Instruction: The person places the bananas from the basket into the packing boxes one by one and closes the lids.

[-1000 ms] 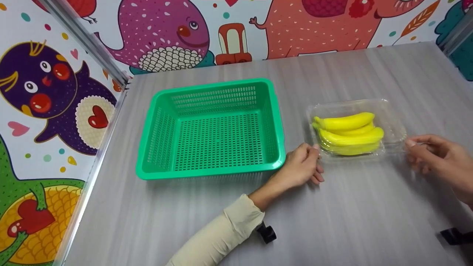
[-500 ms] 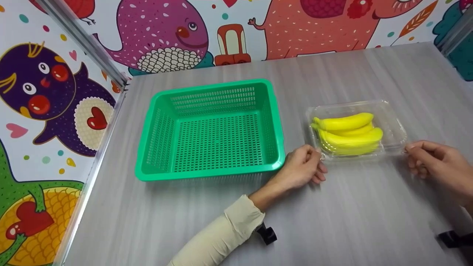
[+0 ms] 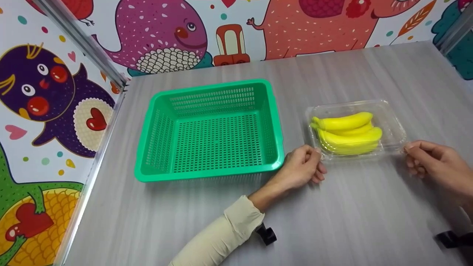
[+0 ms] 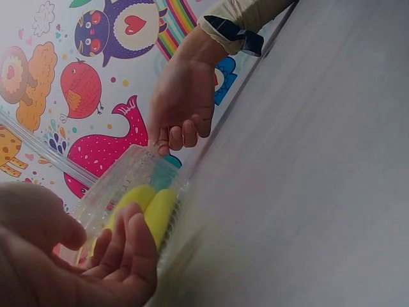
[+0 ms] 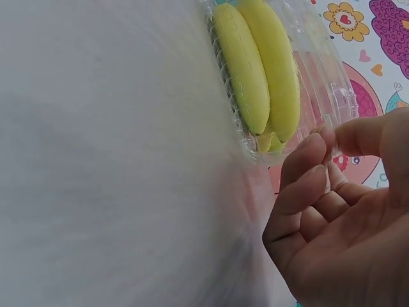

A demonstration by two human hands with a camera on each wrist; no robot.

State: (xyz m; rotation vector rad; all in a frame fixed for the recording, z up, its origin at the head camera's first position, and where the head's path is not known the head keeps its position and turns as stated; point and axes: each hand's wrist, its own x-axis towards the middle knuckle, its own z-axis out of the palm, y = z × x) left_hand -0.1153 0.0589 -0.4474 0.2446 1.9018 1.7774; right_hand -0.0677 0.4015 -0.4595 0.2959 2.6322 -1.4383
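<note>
A clear plastic clamshell box point(image 3: 391, 125) with several yellow bananas point(image 3: 345, 135) inside sits to the right on the table. At its near left corner my left hand point(image 3: 301, 166) pinches the edge between thumb and forefinger, the other fingers curled below. My right hand point(image 3: 438, 164) pinches the near right corner in the same way. In the right wrist view the thumb and forefinger of my right hand point(image 5: 339, 198) meet at the box's rim. In the left wrist view the fingers of my left hand point(image 4: 83, 256) partly cover the box point(image 4: 121, 173).
A green perforated plastic basket point(image 3: 218, 144) with nothing in it stands left of the box, its near right corner close to my left wrist. Cartoon-printed panels point(image 3: 236, 44) border the grey table point(image 3: 207, 221) at the back and left. Black straps point(image 3: 266, 234) hang by the wrists.
From one second ago to half a second ago, the right hand shifted slightly toward me and the left hand slightly right. The box and basket stay nearly in place; the view drifts a little.
</note>
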